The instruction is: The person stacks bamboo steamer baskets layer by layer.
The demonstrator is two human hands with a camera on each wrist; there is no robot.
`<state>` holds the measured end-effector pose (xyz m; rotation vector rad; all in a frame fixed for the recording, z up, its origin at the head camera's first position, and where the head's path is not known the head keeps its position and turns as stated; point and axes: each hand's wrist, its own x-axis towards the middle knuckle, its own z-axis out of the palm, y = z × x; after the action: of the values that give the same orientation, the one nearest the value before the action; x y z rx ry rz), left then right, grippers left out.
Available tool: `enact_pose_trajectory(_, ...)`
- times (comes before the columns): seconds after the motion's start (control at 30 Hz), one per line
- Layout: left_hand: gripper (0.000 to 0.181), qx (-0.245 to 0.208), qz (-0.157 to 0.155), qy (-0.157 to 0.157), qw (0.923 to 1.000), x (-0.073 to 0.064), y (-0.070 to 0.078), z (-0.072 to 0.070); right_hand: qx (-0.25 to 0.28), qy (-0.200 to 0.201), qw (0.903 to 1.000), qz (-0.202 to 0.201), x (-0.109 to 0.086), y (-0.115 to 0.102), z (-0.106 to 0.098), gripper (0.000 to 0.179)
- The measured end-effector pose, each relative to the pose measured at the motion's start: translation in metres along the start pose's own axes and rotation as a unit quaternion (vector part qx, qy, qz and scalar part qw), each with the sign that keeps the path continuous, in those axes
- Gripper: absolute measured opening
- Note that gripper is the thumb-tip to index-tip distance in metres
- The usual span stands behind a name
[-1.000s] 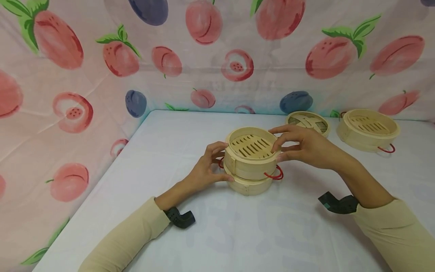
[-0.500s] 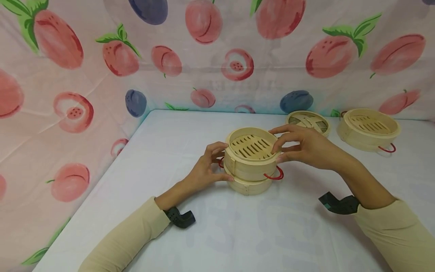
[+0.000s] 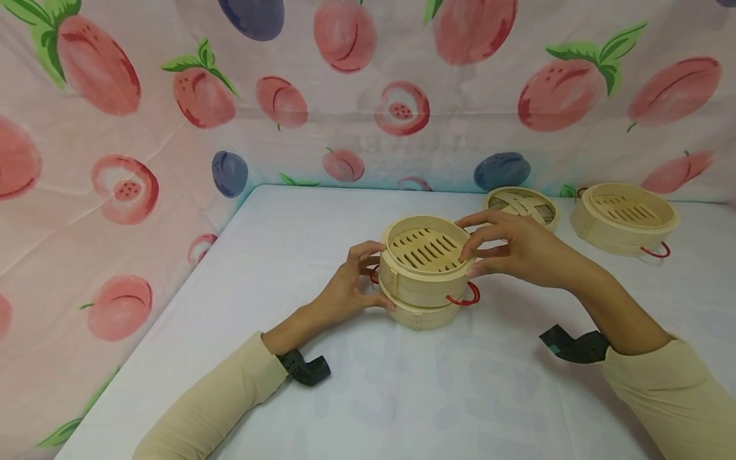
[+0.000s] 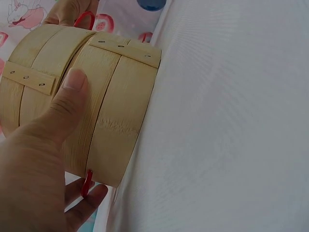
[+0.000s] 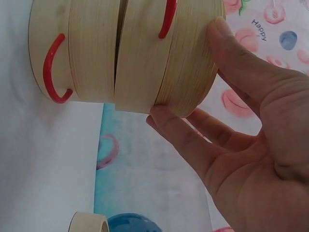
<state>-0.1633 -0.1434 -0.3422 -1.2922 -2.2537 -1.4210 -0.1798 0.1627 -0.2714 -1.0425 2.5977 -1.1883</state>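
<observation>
Two round bamboo steamer baskets stand stacked on the white table, the upper basket [image 3: 428,285] over the lower basket [image 3: 422,319]. My left hand [image 3: 345,284] grips the stack's left side; its thumb [image 4: 72,92] lies across the seam and the fingers reach round behind. With thumb and fingers, my right hand [image 3: 517,249] holds the upper basket's rim at the right. Slots show in the upper basket's floor. A thin dark gap runs along the seam in the right wrist view. Red handles [image 5: 50,70] stick out at the sides of both baskets.
Behind my right hand lies a woven bamboo lid [image 3: 520,203], partly covered by it. Another slotted steamer basket [image 3: 615,233] with red handles stands at the back right. A fruit-print cloth [image 3: 345,128] hangs along the table's back and left edges.
</observation>
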Motion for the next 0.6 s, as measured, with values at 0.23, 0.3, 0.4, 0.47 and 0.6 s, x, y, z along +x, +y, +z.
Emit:
enact_pose_trajectory(0.23,0.096,-0.004,0.005,0.004,1.0,0.0,0.0,0.0,-0.005,-0.004,1.0,0.004,0.0,-0.001,0.0,0.016)
enact_pose_trajectory(0.3,0.096,-0.004,0.005,0.006,1.0,0.0,0.0,0.001,-0.005,-0.005,1.0,0.004,-0.001,-0.001,0.0,0.016)
enact_pose_trajectory(0.4,0.095,-0.002,0.005,0.008,1.0,0.0,0.0,0.001,-0.005,-0.005,1.0,0.001,-0.001,-0.001,0.0,0.017)
enact_pose_trajectory(0.47,0.097,-0.001,-0.002,0.008,1.0,-0.002,-0.009,0.002,-0.005,-0.006,1.0,-0.002,-0.001,-0.001,0.0,0.017)
enact_pose_trajectory(0.6,0.098,0.002,-0.016,0.009,0.9998,-0.007,-0.027,0.005,-0.007,-0.005,0.9999,-0.01,-0.001,-0.001,0.0,0.018)
